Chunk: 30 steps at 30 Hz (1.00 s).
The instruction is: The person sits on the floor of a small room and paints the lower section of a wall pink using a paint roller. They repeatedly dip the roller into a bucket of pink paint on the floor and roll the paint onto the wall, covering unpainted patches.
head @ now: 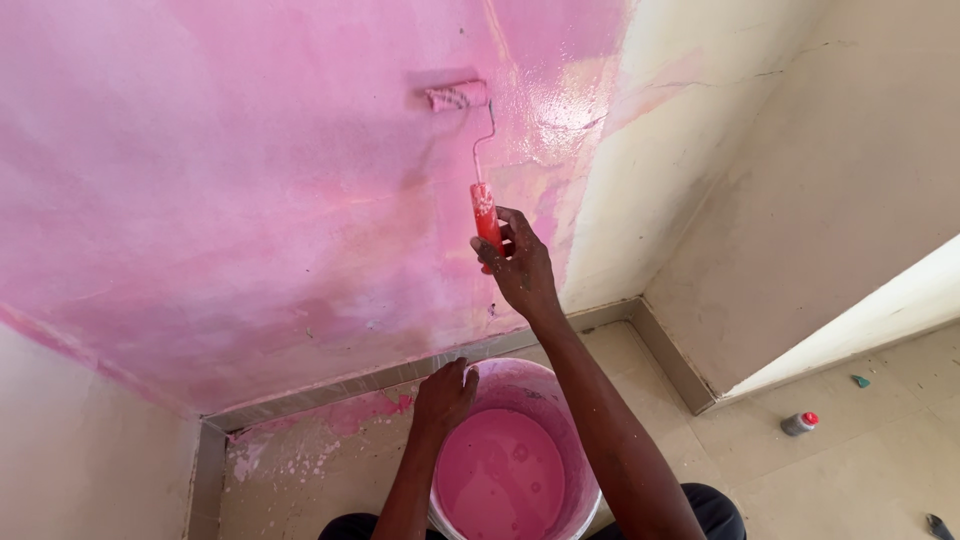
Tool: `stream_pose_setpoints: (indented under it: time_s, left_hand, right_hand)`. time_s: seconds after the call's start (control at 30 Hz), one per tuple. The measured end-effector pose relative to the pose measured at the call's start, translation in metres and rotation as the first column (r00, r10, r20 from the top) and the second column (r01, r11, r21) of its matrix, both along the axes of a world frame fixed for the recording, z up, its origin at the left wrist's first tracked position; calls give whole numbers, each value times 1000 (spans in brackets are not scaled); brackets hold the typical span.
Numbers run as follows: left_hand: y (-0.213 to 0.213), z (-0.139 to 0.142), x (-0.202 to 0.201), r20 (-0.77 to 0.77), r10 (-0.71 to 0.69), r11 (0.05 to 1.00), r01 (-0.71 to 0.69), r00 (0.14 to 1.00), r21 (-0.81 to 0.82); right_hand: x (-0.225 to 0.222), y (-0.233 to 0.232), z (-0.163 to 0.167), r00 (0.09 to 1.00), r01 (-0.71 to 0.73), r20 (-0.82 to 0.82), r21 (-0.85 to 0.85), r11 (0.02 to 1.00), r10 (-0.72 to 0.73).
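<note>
Two walls meet in a corner just to the right of where I work, and the pink paint on the wall (220,200) stops a little before this corner, so the roller has only a narrow strip of room on that side. To the left and upward the painted surface is wide and open. My right hand (522,268) is raised and its fingers are wrapped closed around the red handle of the paint roller (483,205); the pink sleeve of the roller lies flat against the wall, above the hand, near the wet shiny patch. My left hand (443,395) is low, with the fingers curled over the rim of the bucket (575,440), gripping its far left edge. This bucket stands on the floor close to the grey skirting (330,390) at the foot of the wall, and it holds pink paint, filled to about half as far as I can judge. Pink splashes mark the tiles beside it. Well apart on the right, a small bottle with a red cap (799,423) lies on the floor.
</note>
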<state>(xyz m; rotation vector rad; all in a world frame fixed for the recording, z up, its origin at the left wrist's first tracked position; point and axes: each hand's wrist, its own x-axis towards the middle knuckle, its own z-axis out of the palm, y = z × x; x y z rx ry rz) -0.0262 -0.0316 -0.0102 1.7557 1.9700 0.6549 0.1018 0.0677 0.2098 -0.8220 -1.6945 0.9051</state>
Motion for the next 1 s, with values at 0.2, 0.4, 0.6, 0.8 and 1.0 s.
stream_pose_setpoints:
  time_s: [0.2, 0.4, 0.6, 0.8, 1.0]
  left_hand:
    - [-4, 6, 3, 12, 6, 1000, -6, 1000, -11]
    - [-4, 12, 3, 23, 15, 1000, -15, 1000, 1]
    - [-7, 14, 4, 26, 11, 1000, -11, 1000, -5]
    - [-5, 13, 2, 15, 11, 1000, -11, 1000, 4]
    - [-4, 9, 1, 6, 8, 1000, -8, 1000, -12]
  right_hand:
    - [25, -15, -69, 969, 159, 153, 223, 962, -196]
    - [81, -38, -150, 804, 290, 396, 391, 874, -444]
    - [111, -38, -188, 817, 320, 401, 285, 904, -415]
    - [88, -39, -184, 862, 366, 262, 270, 891, -433]
    - [61, -17, -120, 879, 367, 249, 193, 910, -407]
